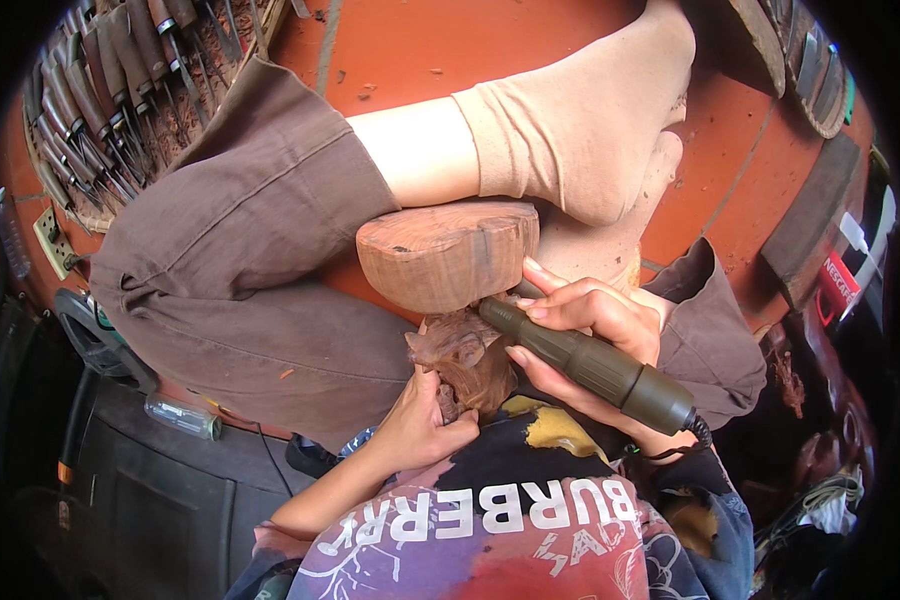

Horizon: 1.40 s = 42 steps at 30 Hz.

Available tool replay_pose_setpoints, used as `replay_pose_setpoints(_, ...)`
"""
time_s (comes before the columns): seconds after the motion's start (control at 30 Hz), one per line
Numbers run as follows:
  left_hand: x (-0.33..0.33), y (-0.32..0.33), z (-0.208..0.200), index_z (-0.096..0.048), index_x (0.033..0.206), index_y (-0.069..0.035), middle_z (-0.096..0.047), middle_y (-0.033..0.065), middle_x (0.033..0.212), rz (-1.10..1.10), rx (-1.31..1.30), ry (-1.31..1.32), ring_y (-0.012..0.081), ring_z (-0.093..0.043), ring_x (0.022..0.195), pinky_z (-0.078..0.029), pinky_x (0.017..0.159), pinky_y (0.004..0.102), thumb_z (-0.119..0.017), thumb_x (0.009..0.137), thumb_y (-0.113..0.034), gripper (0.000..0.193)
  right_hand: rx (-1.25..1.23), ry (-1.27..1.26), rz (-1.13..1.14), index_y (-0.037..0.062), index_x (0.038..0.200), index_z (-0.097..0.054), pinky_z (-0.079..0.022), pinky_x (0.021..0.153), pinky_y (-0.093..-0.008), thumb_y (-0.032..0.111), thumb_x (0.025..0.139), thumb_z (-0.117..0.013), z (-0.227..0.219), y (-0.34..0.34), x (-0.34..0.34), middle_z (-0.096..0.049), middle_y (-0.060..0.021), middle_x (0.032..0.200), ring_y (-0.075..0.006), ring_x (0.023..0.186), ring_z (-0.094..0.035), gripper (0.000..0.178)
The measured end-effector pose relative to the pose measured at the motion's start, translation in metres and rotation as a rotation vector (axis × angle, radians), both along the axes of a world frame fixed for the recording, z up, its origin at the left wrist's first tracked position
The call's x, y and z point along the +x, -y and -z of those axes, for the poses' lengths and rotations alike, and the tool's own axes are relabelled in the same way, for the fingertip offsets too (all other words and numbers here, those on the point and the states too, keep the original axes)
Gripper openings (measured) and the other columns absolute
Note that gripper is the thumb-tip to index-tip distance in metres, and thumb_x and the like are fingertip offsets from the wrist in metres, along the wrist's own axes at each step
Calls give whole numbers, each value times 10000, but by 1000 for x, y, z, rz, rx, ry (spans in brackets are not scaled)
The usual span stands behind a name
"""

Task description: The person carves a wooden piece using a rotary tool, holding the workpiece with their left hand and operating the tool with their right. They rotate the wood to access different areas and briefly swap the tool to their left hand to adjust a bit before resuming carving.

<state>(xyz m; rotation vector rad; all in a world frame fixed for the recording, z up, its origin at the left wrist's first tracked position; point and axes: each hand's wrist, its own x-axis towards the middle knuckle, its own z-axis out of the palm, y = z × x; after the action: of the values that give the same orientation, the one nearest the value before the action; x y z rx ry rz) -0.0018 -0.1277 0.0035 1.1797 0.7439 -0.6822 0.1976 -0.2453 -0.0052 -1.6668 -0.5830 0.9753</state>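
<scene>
A wood carving [467, 352] rests against my lap, its knobbly figure part toward me and its thick, smooth block base [448, 255] pointing away. My left hand [425, 425] is closed round the near left side of the figure. In my right hand [595, 325] is an olive-green rotary tool [590, 362], gripped like a pen, with a dark cord leaving its back end. The tool's nose lies at the carving, just below the base. Its bit is hidden from view.
My crossed legs in brown trousers [240, 240] surround the work. Many wooden-handled chisels [100, 90] lie in a round tray at the upper left. A clear plastic bottle [183, 417] lies at left. A dark wooden board [815, 215] and a red packet [838, 285] are at right.
</scene>
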Motion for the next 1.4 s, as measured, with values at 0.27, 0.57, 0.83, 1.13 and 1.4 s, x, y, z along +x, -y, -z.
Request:
replay_pose_setpoints(0.27, 6, -2, 1, -149, 1436, 17, -441, 262, 1288, -10, -29, 5, 373, -489, 1189, -369, 1028, 417, -650, 727, -96, 876, -29, -11, 1, 12, 866, -583, -410, 1063, -520, -22, 733, -768, -1, -2, -1, -669, -134, 843, -238, 925, -694, 230)
replay_pose_setpoints(0.57, 7, -3, 0, -233, 1376, 105, -386, 220, 1339, -48, -56, -47, 264, -393, 1271, -312, 1068, 365, -689, 776, -101, 781, 0, -188, 83, 10, 866, -596, -392, 1068, -554, -39, 715, -765, 6, 5, 0, -661, -122, 859, -227, 912, -686, 231)
replay_pose_setpoints(0.83, -4, 1, 6, -106, 1447, 64, -302, 184, 1413, -121, -188, -79, 255, -327, 1328, -270, 1097, 356, -649, 767, -35, 875, 112, -244, 224, 12, 894, -588, -376, 1066, -591, -20, 723, -768, 15, 17, 5, -644, -118, 865, -210, 891, -673, 251)
replay_pose_setpoints(1.13, -11, 0, 7, -214, 1415, 69, -355, 212, 1389, -90, -119, -30, 299, -348, 1317, -248, 1104, 381, -671, 745, -55, 820, 171, -283, 76, 4, 872, -583, -326, 1090, -608, -29, 716, -771, 23, 23, 7, -639, -115, 835, -225, 885, -684, 247)
replay_pose_setpoints(1.4, -8, -3, 2, -362, 1300, 89, -462, 244, 1287, -58, -113, -71, 340, -440, 1244, -314, 1057, 407, -692, 736, -97, 679, 145, -280, 81, 9, 890, -582, -308, 1106, -589, -44, 717, -775, 22, 20, 2, -657, -121, 853, -235, 909, -688, 264)
